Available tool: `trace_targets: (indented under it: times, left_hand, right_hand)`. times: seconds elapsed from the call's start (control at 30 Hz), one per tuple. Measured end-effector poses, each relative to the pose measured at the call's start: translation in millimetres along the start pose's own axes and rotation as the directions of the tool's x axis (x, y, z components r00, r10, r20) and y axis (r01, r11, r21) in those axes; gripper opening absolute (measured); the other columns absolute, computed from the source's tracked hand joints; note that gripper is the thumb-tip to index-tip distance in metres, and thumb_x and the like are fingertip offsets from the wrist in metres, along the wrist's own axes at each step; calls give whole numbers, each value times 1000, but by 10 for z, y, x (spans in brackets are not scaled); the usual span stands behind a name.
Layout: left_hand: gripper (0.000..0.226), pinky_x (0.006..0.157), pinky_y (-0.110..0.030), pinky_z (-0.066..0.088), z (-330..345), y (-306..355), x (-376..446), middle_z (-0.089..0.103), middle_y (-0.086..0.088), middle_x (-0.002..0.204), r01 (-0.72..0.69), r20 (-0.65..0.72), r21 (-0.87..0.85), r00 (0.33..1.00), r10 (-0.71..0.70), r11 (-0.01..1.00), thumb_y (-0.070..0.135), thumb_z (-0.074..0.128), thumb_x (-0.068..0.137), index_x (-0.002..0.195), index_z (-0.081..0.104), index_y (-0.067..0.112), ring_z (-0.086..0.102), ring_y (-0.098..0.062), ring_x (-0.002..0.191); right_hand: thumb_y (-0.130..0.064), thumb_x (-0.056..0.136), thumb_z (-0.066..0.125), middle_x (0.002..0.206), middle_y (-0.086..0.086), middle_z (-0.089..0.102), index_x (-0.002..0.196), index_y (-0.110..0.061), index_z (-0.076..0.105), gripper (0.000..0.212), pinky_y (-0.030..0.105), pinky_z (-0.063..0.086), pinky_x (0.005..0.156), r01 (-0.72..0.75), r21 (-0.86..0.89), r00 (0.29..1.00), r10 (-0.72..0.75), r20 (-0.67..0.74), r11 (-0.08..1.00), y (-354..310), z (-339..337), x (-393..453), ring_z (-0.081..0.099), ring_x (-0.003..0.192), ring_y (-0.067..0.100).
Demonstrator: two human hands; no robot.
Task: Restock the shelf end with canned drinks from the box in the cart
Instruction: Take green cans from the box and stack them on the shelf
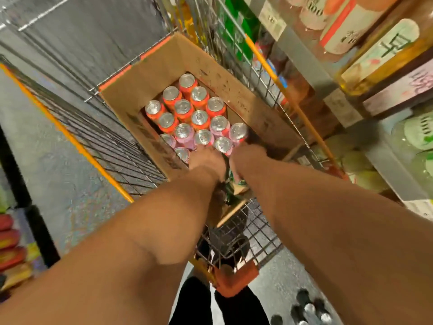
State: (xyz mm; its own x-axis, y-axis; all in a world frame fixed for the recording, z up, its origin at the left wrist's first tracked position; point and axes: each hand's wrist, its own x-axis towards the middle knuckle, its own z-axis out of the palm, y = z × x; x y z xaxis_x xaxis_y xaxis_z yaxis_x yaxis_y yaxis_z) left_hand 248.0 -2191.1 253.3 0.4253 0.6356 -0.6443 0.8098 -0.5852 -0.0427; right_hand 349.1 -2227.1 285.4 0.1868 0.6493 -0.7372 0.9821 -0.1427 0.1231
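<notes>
Left hand (206,160) and right hand (246,156) among cans (200,119), grips and labels unclear

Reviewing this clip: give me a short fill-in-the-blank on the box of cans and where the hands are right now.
1. The cans stand upright in a cardboard box that sits inside a wire ____.
2. The cans at the far end of the box are orange; those nearest the hands are ____.
3. The left hand and right hand both reach into the ____ end of the box.

Missing words: cart; pink; near
</notes>
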Motion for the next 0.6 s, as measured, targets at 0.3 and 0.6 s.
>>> trace_targets:
  times: [0.3,0.6]
  left_hand:
    - [38,92,-43,42,131,106,78,50,-11,133,-28,-86,102,996,37,994,20,46,93,127,63,16,42,-32,122]
    - [59,84,-41,46,-130,-23,-33,53,-8,122,-116,-94,124,987,128,986,50,73,72,122,63,19,48,-30,114]
  right_hand:
    - [-22,99,36,139,15,37,142,-16,44,44,45,42,83,-72,-177,995,60,-77,982,-75,186,233,42,123,38]
    - [-28,96,44,130,13,51,132,-14,52,39,40,43,89,-94,-115,989,79,-126,989,39,-123,-62,48,116,31]
